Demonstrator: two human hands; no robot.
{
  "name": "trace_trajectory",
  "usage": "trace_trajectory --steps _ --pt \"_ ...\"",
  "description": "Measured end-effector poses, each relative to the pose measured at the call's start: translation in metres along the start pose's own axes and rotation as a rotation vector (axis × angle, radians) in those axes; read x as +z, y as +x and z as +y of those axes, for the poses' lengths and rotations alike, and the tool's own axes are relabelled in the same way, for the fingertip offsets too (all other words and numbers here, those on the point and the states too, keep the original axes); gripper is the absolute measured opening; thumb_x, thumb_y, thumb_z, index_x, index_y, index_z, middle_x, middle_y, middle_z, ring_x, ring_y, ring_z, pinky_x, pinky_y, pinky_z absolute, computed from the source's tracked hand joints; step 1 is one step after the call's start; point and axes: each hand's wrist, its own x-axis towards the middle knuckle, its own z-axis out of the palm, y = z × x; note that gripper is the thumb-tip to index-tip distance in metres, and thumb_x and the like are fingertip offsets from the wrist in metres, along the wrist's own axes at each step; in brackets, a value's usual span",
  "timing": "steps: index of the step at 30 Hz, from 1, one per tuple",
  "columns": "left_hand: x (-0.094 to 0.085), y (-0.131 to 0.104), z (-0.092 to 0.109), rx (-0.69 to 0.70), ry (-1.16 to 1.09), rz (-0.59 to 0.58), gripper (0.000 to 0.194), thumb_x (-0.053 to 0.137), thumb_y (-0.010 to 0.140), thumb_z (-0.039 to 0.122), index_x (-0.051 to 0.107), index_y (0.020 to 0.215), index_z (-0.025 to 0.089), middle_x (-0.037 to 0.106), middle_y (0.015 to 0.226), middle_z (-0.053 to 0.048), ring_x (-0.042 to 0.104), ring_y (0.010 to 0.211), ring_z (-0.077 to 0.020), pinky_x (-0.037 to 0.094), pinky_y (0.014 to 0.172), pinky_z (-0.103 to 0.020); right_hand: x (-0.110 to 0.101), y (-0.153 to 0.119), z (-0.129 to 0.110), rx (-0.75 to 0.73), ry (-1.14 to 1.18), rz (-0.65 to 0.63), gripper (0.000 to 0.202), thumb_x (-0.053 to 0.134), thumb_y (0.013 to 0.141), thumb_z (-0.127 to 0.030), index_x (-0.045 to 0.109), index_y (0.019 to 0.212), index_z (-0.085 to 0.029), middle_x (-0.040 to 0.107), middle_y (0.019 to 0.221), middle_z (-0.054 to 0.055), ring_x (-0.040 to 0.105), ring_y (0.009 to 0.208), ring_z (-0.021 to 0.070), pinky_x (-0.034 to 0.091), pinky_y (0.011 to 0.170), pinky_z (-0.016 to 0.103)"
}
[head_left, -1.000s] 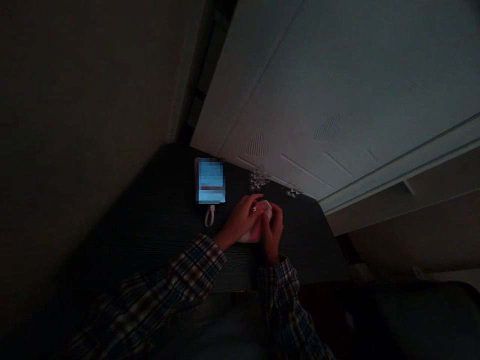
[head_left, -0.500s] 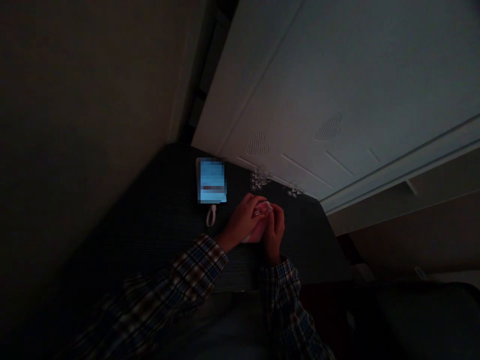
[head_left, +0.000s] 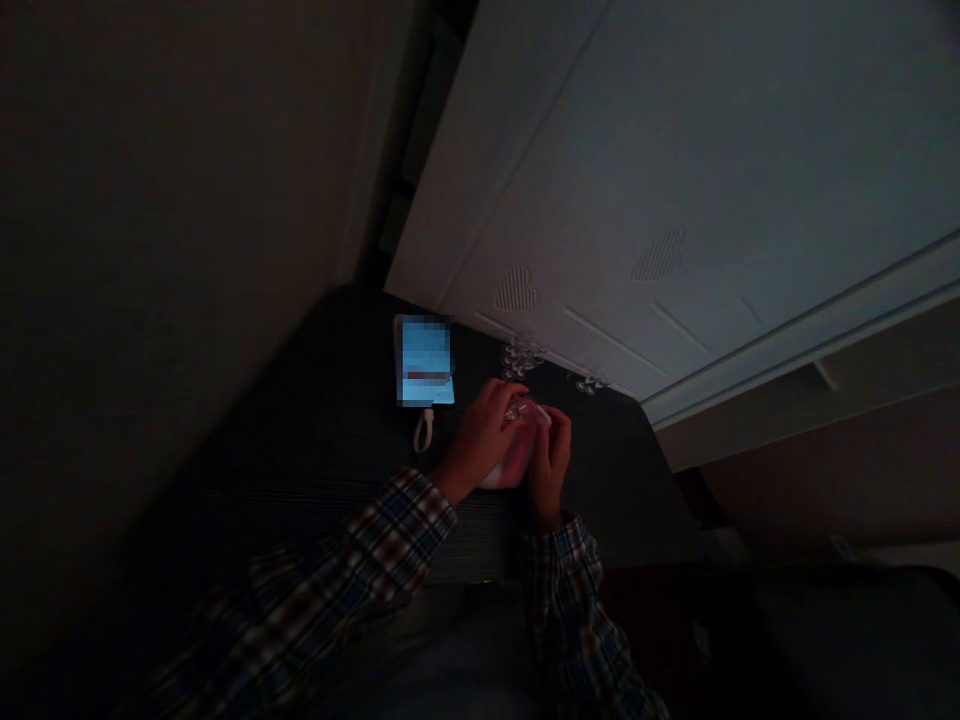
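Hands met over the middle of the dark, fine-ribbed tabletop (head_left: 315, 450). Left hand (head_left: 480, 440) curled w/ fingers closed round a small pale rounded object (head_left: 501, 470), whitish-pink, poss. plastic, too dim to say what it was; its lower end showed just under the palm, resting on or just above the table. Right hand (head_left: 550, 462) pressed in from the other side, fingertips pinched at the top of the same piece, where a tiny clear glinting bit (head_left: 517, 411) caught the light between both sets of fingers. Judging by the two-handed pinch, the object looked light and stiff, prob. smooth enough to slip, so best held round its body w/ one hand while the other works the small top end; the clear bit seemed fiddly and easy to drop. Both wrists came out of plaid check shirt sleeves (head_left: 390, 540). Just beyond the left hand lay a lit blue-screened phone (head_left: 425, 362), flat on the table, w/ a white looped strap (head_left: 424, 432) at its near end. Farther back, near the table's far edge, sat two small heaps of clear glassy pieces (head_left: 521, 355), against a pale cabinet door w/ heart-shaped vent cutouts (head_left: 516, 290).
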Motion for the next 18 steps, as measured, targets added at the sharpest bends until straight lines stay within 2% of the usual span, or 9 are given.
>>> trace_trajectory --steps 8,15,18 --pt "-0.001 -0.0006 0.0009 -0.004 -0.045 -0.075 0.018 0.056 0.077 0.014 0.056 0.094 0.021 0.058 0.095 -0.002 0.056 0.091 -0.0163 0.045 0.082 -0.03 -0.0016 -0.0001 -0.0005 -0.008 -0.03 0.014 0.021 0.042 0.088 -0.031 0.052 0.101 -0.018 0.057 0.096 0.005 0.056 0.087 0.0149 0.044 0.076 0.028" --pt "-0.0019 0.0006 0.0008 -0.024 -0.034 -0.04 0.012 0.056 0.079 0.022 0.061 0.091 0.02 0.059 0.089 -0.002 0.057 0.085 -0.0157 0.045 0.076 -0.028 -0.002 0.0 0.0001 -0.002 -0.043 -0.043 0.019 0.042 0.088 -0.029 0.054 0.096 -0.017 0.057 0.09 0.004 0.055 0.081 0.0145 0.044 0.072 0.027" --pt "-0.001 0.0007 0.0006 -0.051 -0.092 -0.004 0.017 0.059 0.077 0.022 0.059 0.094 0.02 0.06 0.091 -0.001 0.057 0.086 -0.0153 0.045 0.077 -0.028 -0.0026 -0.0003 0.0008 -0.006 -0.071 -0.053 0.018 0.043 0.087 -0.03 0.054 0.095 -0.017 0.057 0.086 0.003 0.054 0.077 0.0138 0.043 0.069 0.026"
